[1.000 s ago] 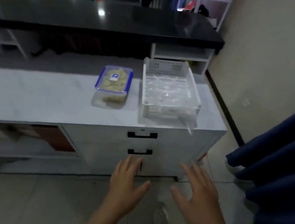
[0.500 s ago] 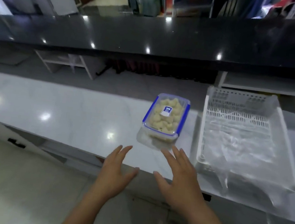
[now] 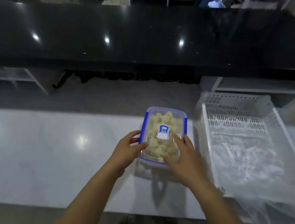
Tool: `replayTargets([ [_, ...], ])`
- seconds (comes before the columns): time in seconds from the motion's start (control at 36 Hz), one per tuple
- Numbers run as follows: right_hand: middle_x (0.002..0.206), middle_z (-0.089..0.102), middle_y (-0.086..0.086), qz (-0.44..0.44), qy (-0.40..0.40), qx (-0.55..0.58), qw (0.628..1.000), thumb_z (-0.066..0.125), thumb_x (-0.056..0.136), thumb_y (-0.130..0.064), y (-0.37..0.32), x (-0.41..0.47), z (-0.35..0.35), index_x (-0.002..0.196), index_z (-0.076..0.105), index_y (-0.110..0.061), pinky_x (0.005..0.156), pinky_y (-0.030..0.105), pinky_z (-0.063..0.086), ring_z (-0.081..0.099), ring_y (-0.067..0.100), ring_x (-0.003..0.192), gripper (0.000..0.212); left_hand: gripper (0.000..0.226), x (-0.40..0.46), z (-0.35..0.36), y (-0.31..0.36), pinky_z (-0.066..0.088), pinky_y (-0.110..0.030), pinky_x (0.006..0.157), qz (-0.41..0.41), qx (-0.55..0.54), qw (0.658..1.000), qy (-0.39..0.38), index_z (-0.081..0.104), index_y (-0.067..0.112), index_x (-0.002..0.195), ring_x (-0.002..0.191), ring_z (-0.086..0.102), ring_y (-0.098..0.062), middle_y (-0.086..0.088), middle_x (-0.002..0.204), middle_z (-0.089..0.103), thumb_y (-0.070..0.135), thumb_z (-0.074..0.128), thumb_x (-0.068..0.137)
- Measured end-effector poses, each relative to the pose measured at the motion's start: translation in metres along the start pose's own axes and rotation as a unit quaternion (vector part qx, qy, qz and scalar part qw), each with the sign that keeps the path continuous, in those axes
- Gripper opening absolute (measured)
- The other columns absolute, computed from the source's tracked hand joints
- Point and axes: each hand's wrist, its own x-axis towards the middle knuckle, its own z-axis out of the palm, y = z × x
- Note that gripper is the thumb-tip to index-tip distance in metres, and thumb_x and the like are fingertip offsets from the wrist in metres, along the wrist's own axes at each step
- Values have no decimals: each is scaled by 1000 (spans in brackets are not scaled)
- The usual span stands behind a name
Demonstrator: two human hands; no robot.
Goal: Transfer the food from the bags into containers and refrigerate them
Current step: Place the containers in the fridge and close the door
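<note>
A clear food container (image 3: 163, 125) with a blue-clipped lid and a blue label stands on the white counter (image 3: 44, 155), filled with pale food pieces. My left hand (image 3: 127, 152) is against its left side, thumb on the lid's near left corner. My right hand (image 3: 183, 159) lies on the lid's near right part, fingers spread over it. Both hands touch the container, which rests on the counter. An empty clear plastic bag (image 3: 244, 161) lies in the white basket.
A white slotted plastic basket (image 3: 236, 111) sits to the right of the container, with the bag spilling over its near edge. A black glossy raised counter (image 3: 133, 35) runs across the back. White shelves (image 3: 17, 77) stand below it.
I have stepped up to the counter. Both hands rose from open in the air in front of the counter to rest on the food container.
</note>
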Motion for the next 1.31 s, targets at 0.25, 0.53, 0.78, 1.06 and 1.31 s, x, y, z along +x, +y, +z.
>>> replayTargets([
  [0.25,120,63,-8,200,116,261,937,68,89,-20,-22,12,2,134,53,-39,73,32,59,66,5,91,51,58,59,-34,8,60,-31,62,-38,10,983,-177,54,30,135,91,76,-19,-2,109,76,7,76,87],
  [0.53,88,77,3,329,111,476,808,66,94,-24,-17,-96,42,112,74,-27,56,31,57,72,20,71,20,68,36,-77,-15,62,-40,68,-88,138,923,-348,61,41,125,92,76,-27,1,99,75,13,88,69],
  [0.78,99,76,12,362,184,537,740,69,91,-22,10,-256,76,118,71,-25,64,35,58,73,25,80,27,65,-44,-36,-51,62,-46,72,-106,177,863,-461,68,40,122,97,74,-32,-11,105,73,19,89,64],
  [1.06,104,76,10,331,357,593,641,72,89,-22,45,-481,102,111,74,-38,69,39,60,75,30,90,27,74,-204,77,-99,61,-50,78,-73,269,762,-585,60,33,135,105,72,-29,-14,119,71,12,83,68],
  [1.31,99,75,6,299,478,625,540,81,70,-47,76,-640,121,114,74,-30,70,39,57,73,25,83,47,76,-344,177,-148,61,-46,77,-39,348,641,-683,54,34,140,106,72,-29,-14,118,72,17,82,72],
])
